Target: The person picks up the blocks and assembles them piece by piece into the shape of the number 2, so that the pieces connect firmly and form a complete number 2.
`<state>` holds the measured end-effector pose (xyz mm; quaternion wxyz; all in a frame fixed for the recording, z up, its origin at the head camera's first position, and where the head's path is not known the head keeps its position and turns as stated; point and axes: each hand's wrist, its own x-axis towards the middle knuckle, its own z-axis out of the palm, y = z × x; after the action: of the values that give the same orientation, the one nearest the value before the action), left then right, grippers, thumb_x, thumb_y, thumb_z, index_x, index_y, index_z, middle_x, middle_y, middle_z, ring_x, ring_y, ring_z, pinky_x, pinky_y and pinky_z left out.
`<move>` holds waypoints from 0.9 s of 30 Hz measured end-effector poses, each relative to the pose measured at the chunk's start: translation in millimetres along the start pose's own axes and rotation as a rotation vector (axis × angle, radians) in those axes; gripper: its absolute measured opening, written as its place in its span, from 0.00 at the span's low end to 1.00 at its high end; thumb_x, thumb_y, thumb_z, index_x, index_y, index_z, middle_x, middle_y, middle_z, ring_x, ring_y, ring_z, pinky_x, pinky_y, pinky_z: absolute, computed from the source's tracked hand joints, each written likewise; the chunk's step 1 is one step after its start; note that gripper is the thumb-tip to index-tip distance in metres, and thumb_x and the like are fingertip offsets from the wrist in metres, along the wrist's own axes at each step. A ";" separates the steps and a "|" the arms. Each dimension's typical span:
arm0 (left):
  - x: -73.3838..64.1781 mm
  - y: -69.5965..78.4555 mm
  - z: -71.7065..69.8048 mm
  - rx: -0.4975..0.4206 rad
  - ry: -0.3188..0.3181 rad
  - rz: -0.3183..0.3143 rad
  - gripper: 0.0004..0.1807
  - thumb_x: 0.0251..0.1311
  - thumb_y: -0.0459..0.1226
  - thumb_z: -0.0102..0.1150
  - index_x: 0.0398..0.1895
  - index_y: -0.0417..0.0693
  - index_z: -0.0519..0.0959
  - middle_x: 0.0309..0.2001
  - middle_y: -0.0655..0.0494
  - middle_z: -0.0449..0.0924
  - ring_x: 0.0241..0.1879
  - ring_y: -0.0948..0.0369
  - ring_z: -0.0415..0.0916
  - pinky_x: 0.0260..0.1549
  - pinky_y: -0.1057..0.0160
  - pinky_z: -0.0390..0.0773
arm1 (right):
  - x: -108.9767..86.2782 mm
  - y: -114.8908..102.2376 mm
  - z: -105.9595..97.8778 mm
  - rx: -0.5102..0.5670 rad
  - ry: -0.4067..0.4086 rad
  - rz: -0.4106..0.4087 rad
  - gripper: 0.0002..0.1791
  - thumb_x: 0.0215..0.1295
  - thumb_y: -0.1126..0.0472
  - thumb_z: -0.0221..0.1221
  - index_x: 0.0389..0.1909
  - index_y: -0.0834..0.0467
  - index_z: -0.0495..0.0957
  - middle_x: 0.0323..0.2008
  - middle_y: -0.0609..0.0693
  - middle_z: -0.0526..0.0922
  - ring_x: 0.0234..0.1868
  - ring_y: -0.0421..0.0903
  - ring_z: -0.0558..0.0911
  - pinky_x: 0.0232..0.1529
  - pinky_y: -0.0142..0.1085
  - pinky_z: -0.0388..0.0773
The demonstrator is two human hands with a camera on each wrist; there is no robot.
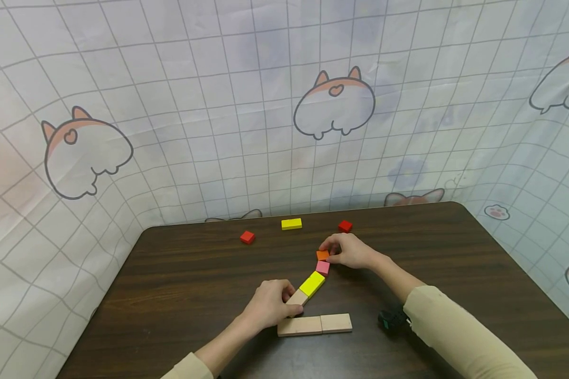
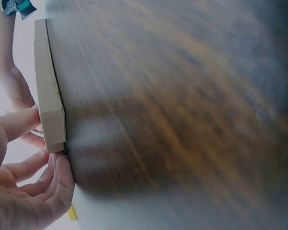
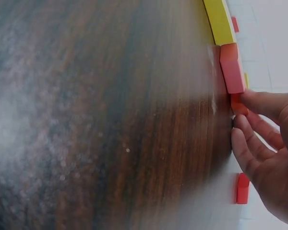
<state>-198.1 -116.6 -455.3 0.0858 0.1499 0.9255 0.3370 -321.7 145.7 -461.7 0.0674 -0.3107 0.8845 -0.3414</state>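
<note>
My left hand point(image 1: 268, 302) grips a plain wooden block point(image 1: 298, 298) between thumb and fingers. That block forms the near end of a curved row lying flat on the table. Beyond it in the row come a yellow block point(image 1: 312, 285) and a pink block point(image 1: 323, 268). At the far end, an orange block point(image 1: 322, 255) is pinched by my right hand point(image 1: 353, 251); the right wrist view shows the orange block point(image 3: 238, 104) right against the pink one point(image 3: 232, 69). Two plain wooden blocks point(image 1: 300, 326) lie end to end just in front of my left hand.
Toward the table's back edge lie a red block point(image 1: 247, 237), another yellow block point(image 1: 291, 224) and a second red block point(image 1: 345, 226). A dark device point(image 1: 391, 319) is by the right forearm. A patterned white curtain point(image 1: 246, 116) hangs behind the dark wooden table point(image 1: 180, 295).
</note>
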 end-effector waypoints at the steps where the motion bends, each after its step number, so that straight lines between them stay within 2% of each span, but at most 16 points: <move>1: 0.0 0.1 0.0 0.000 0.000 0.001 0.18 0.54 0.41 0.79 0.40 0.41 0.82 0.27 0.58 0.74 0.26 0.60 0.71 0.24 0.65 0.73 | 0.2 0.1 -0.1 0.004 -0.001 -0.001 0.15 0.65 0.65 0.69 0.52 0.60 0.84 0.42 0.48 0.83 0.37 0.44 0.76 0.40 0.38 0.76; 10: -0.2 0.3 0.1 -0.001 0.005 0.006 0.18 0.53 0.41 0.79 0.40 0.41 0.82 0.27 0.58 0.74 0.26 0.61 0.71 0.24 0.65 0.73 | -3.6 4.6 -6.5 0.025 0.002 0.013 0.16 0.65 0.66 0.69 0.53 0.60 0.83 0.47 0.50 0.84 0.38 0.43 0.79 0.42 0.39 0.78; 21: -0.5 1.5 0.1 0.006 0.007 0.009 0.18 0.53 0.40 0.78 0.40 0.40 0.82 0.27 0.58 0.74 0.27 0.61 0.71 0.24 0.66 0.72 | -7.3 17.5 -23.3 -0.008 0.117 0.059 0.15 0.66 0.65 0.68 0.52 0.62 0.83 0.42 0.50 0.84 0.38 0.46 0.79 0.41 0.42 0.77; 27: -0.5 0.8 0.5 0.007 0.011 0.015 0.18 0.53 0.40 0.79 0.40 0.40 0.82 0.27 0.58 0.74 0.26 0.61 0.71 0.23 0.66 0.71 | -9.1 25.5 -28.8 0.024 0.175 0.101 0.14 0.67 0.65 0.68 0.52 0.63 0.83 0.44 0.54 0.85 0.41 0.50 0.80 0.41 0.43 0.78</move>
<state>-197.3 -115.9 -455.2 0.0779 0.1553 0.9260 0.3351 -336.8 182.0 -457.2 0.0108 -0.2338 0.8975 -0.3738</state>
